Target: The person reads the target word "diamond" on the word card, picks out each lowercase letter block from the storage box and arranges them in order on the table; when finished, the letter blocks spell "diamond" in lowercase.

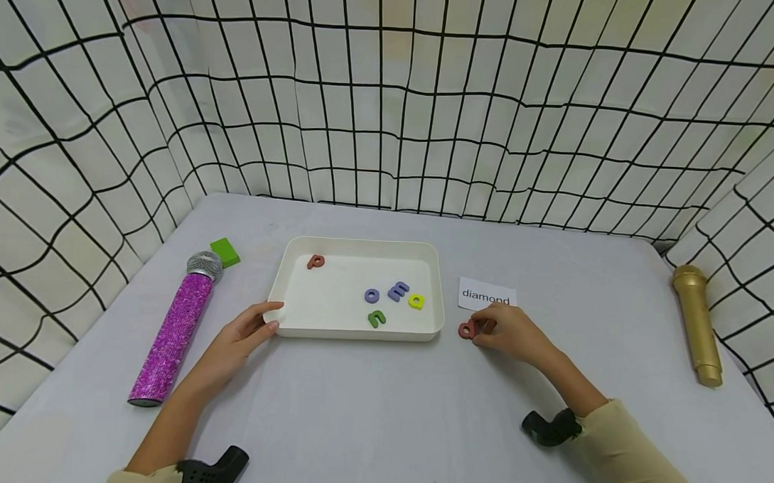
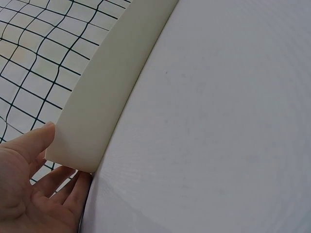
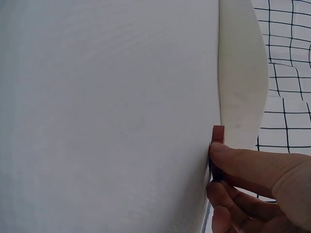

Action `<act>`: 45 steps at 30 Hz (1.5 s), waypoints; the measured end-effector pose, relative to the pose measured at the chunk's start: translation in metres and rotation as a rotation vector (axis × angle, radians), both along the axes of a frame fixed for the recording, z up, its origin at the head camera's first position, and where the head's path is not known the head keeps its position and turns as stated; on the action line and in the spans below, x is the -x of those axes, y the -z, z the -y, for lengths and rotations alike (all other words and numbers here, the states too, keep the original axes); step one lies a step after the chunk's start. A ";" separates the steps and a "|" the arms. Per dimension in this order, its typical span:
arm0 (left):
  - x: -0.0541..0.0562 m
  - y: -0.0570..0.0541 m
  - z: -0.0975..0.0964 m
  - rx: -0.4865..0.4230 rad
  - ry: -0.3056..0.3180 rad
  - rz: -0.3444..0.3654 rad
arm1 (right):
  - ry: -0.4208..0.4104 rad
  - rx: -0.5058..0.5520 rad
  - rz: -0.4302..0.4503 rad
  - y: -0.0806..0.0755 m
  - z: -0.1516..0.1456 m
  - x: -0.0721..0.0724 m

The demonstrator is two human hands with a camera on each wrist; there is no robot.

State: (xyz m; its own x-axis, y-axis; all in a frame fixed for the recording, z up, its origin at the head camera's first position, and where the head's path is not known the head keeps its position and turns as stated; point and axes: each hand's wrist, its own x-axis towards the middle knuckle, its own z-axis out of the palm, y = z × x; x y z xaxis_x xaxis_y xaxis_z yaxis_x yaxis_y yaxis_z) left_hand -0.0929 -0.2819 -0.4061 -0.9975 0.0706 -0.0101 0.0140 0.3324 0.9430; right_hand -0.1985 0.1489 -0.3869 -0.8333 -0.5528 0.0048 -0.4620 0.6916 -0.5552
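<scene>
A white rectangular tray [image 1: 321, 303] lies on the table with several coloured letters on it. My left hand [image 1: 243, 336] holds its near left corner, thumb and fingers at the wall [image 2: 97, 102]. To the right of the tray, my right hand [image 1: 512, 331] pinches a red plastic letter [image 1: 466, 330] at the tabletop; fingers hide part of its shape. The red letter [image 3: 218, 132] appears edge-on in the right wrist view. Just behind that hand is a white card [image 1: 478, 288] printed "diamond", its lower edge partly covered by the fingers.
In the tray are a red letter [image 1: 316, 262], a blue o [image 1: 371, 296], a blue m [image 1: 399, 292], a yellow letter [image 1: 416, 301] and a green n [image 1: 376, 318]. A glittery pink microphone [image 1: 177, 334] and green block [image 1: 224, 252] lie left, a gold cylinder [image 1: 698, 325] right.
</scene>
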 end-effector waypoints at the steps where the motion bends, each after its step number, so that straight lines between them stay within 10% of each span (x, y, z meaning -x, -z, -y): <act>1: 0.000 0.000 0.000 -0.008 0.001 -0.003 | 0.000 0.000 0.000 0.000 0.000 0.000; 24: -0.001 -0.003 0.000 0.011 -0.002 0.008 | 0.072 -0.083 -0.070 -0.014 0.007 -0.005; 36: -0.001 0.001 0.001 0.003 -0.003 0.004 | 0.041 0.092 -0.211 -0.028 0.046 -0.004; 45: -0.002 -0.001 0.001 -0.006 0.000 0.000 | 0.052 0.103 -0.101 -0.029 0.081 0.002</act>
State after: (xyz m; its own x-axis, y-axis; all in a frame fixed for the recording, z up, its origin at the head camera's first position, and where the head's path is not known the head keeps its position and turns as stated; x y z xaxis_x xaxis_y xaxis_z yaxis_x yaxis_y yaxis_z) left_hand -0.0912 -0.2825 -0.4049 -0.9975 0.0705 -0.0096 0.0140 0.3266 0.9451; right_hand -0.2005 0.0681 -0.3574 -0.8533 -0.5012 0.1441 -0.4839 0.6579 -0.5771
